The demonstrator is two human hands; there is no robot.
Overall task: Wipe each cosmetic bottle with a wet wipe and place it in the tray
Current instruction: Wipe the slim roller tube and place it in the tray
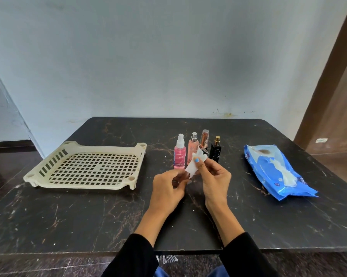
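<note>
Several cosmetic bottles stand upright in a cluster at the table's middle: a pink spray bottle (179,154), a peach perfume bottle (192,149), a copper-capped bottle (204,139) behind, and a black bottle with a gold cap (215,150). Just in front of them my left hand (167,189) and my right hand (214,180) both pinch a white wet wipe (192,168) held above the table. The cream perforated tray (136,168) lies to the left with nothing in it.
A blue wet-wipe pack (268,166) lies at the right with a wipe sticking out of its opening. The dark marble table (88,220) backs onto a pale wall; a brown door frame stands at far right.
</note>
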